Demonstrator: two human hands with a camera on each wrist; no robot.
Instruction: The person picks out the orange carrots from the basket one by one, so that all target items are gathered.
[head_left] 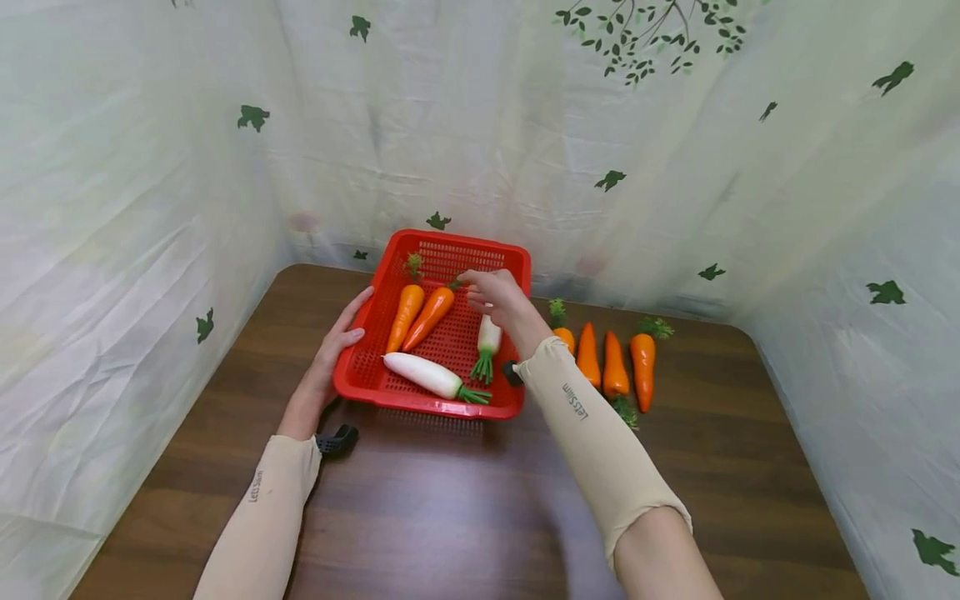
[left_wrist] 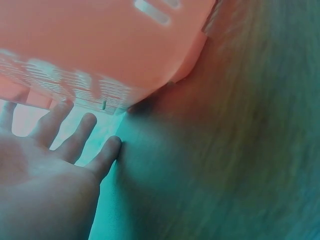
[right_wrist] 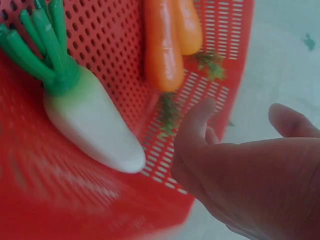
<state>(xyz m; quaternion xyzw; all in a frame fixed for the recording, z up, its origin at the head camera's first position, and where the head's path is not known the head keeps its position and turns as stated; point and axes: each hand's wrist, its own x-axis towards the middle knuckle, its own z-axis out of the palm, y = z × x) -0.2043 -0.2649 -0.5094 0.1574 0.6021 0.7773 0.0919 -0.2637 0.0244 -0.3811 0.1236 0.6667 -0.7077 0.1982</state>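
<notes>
The right hand [head_left: 495, 296], empty, fingers loosely bent, hovers over the red basket [head_left: 427, 404]; the left hand [head_left: 327, 346], fingers extended, touches its left side. Both sleeves [head_left: 592, 425] read "LetsSlim". The basket, near the table's [head_left: 450, 508] far edge, holds two carrots [head_left: 431, 318] and two white radishes [head_left: 423, 372]; four carrots [head_left: 642, 367] lie toward the far right corner.

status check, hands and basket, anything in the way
Left hand at left side of red basket; right hand over it, empty. Two carrots, two white radishes inside. Right sleeve partly hiding an outer carrot.
</notes>
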